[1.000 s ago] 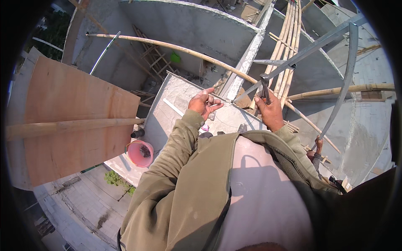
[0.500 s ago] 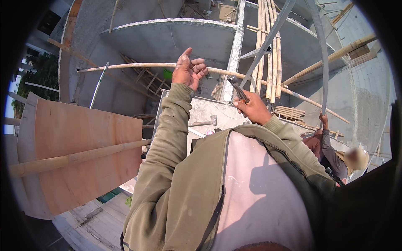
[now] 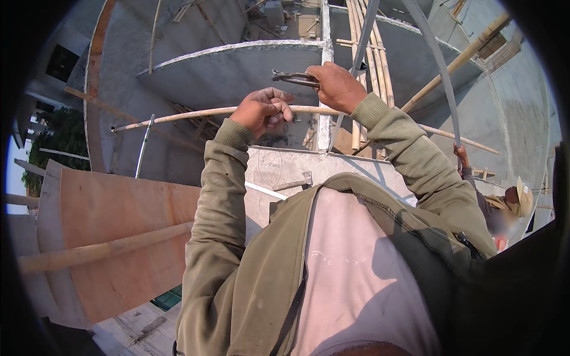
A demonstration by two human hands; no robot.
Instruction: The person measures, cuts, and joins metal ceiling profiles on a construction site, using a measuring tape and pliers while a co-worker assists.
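My right hand [image 3: 339,86] grips a pair of pincers [image 3: 297,79] by the handles, their dark jaws pointing left. Just below and left of the jaws, my left hand [image 3: 264,113] is closed, with its fingers curled and thumb pressed in. Whatever those fingers may hold is too small to make out. A long thin bamboo pole [image 3: 196,114] runs crosswise behind my left hand and past the right wrist. Below the hands, a faint thin wire [image 3: 279,163] shows against the pale concrete ledge [image 3: 347,170].
A hammer [image 3: 294,181] lies on the ledge near my jacket. Several bamboo poles [image 3: 380,65] stretch away beyond it, beside a slanting metal bar [image 3: 367,29]. Plywood [image 3: 127,213] stands at left under a thick pole [image 3: 113,250]. At right a co-worker's hand [image 3: 461,153] holds a curved bar [image 3: 442,71].
My right hand has risen and swung the pincers left, above my left hand. My left hand has lowered slightly and its spread fingers have curled closed. The view has shifted a little.
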